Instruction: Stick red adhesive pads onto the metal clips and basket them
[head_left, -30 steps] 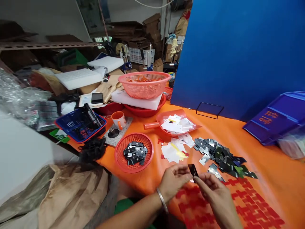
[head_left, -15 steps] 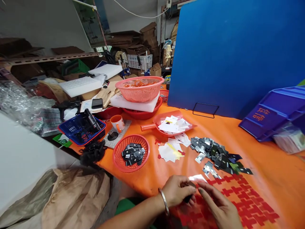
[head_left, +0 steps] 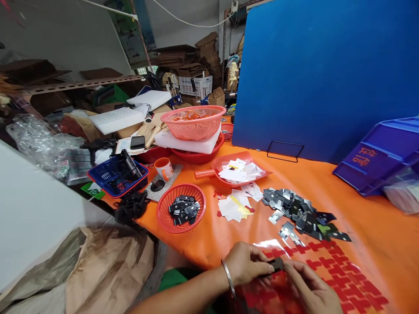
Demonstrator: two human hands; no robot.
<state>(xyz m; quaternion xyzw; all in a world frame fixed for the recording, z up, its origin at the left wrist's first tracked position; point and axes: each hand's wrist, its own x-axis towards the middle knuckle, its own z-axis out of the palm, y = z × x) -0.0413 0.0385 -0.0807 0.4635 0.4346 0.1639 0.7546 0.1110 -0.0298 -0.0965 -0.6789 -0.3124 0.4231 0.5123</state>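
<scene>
Left hand (head_left: 248, 263), steel bangle at the wrist: fingers closed in a narrow grip on the left end of a small dark flat plastic piece (head_left: 277, 263).
Right hand (head_left: 309, 290): fingertips pinched on the right end of the same piece.
The piece: held low between both hands, just above a clear sheet of red cross-shaped stickers (head_left: 330, 272) at the near edge of the orange-covered counter (head_left: 360, 218).
Loose heap of dark and silvery flat parts (head_left: 299, 211): on the counter beyond the hands, just past the sticker sheet.
Scattered white paper slips (head_left: 236, 206): left of the heap.
Red plastic scoop tray (head_left: 216, 168): behind the slips, with more white slips in it.
Round red mesh basket (head_left: 163, 212): left of the hands, near the counter edge, holding dark parts.
Orange and white mug (head_left: 164, 167): behind that basket.
Blue upright panel (head_left: 321, 74): standing at the back of the counter.
Blue plastic bin (head_left: 379, 159): far right, tilted.
</scene>
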